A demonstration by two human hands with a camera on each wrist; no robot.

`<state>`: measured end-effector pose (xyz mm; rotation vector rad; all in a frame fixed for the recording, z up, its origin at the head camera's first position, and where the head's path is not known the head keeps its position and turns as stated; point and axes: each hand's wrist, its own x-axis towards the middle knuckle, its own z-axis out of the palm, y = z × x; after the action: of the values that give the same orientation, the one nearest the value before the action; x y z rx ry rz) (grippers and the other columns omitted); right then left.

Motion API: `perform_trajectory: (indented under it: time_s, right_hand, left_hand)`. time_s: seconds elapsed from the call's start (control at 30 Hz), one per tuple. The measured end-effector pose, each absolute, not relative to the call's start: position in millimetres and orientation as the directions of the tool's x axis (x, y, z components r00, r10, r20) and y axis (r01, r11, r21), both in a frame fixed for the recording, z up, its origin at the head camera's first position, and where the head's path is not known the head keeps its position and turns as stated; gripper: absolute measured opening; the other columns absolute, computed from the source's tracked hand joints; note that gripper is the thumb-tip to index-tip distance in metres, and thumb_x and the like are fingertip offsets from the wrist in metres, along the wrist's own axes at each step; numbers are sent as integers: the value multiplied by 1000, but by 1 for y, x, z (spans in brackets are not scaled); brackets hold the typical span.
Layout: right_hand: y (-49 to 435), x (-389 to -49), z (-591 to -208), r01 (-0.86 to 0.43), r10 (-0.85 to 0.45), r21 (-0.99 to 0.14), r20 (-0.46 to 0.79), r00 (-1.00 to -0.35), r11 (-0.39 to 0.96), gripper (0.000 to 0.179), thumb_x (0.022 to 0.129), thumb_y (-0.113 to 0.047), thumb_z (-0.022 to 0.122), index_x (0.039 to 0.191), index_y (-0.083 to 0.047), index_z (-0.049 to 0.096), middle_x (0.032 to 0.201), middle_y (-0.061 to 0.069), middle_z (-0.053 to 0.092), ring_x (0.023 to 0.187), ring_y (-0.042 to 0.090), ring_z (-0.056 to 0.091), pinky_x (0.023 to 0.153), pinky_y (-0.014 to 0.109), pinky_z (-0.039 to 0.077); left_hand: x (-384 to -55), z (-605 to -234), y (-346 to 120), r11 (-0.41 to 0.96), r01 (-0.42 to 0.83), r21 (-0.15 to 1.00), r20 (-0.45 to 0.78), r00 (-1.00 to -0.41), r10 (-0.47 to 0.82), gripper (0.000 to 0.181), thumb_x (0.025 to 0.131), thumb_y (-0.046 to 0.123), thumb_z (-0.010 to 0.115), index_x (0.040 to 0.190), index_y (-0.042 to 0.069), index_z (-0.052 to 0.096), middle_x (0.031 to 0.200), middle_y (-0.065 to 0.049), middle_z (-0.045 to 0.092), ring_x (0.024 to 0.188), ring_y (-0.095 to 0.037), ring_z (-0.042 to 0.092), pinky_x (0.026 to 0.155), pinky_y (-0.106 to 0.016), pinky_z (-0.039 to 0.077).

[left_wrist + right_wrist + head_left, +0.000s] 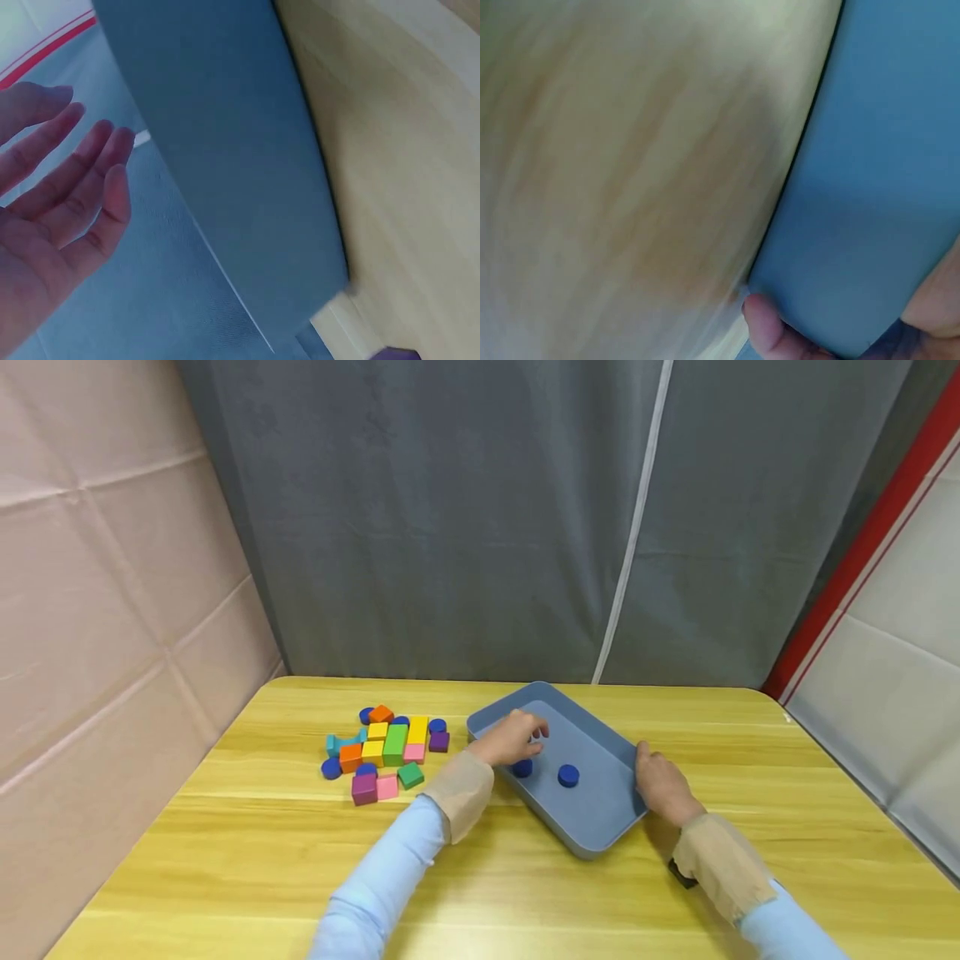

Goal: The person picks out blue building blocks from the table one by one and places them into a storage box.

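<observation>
A grey-blue tray point(596, 814) lies at an angle on the table, with two round dark-blue blocks inside: one blue disc point(568, 776) near the middle and another blue disc point(522, 768) by the left wall. My left hand point(513, 737) hovers over the tray's left side, fingers loosely bent and nothing between them; the left wrist view shows the same empty hand point(67, 202) above the tray wall point(232, 165). At the right end, my right hand point(663, 783) grips the tray's edge. In the right wrist view its fingertip point(763, 322) curls at the tray's lower corner.
Left of the tray lies a cluster of coloured blocks, among them a long green block point(395, 745), a yellow block point(417, 730), an orange block point(350, 757) and a purple block point(364, 789). A grey curtain point(450, 527) hangs behind the wooden table point(255, 860).
</observation>
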<state>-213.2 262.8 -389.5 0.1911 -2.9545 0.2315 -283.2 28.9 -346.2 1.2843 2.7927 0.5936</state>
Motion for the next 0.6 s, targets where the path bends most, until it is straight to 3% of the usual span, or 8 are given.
perform_trajectory:
  time_s: [0.3, 0.6]
  right_hand:
    - [262, -214, -391, -129, -101, -154, 179, -979, 980, 21, 77, 10, 49, 93, 13, 35, 68, 25, 48, 57, 37, 54, 46, 42, 45]
    - [263, -214, -389, -125, -99, -149, 171, -980, 981, 22, 77, 10, 49, 93, 13, 35, 68, 25, 48, 57, 36, 54, 46, 41, 45]
  left_hand:
    - [-291, -342, 0, 626, 653, 426, 171, -738, 653, 21, 84, 8, 58, 102, -2, 61, 96, -15, 61, 87, -24, 57, 76, -29, 49]
    - [-298, -336, -31, 617, 626, 477, 266, -772, 578, 14, 83, 4, 58, 95, -2, 62, 91, -13, 62, 80, -22, 58, 71, -27, 49]
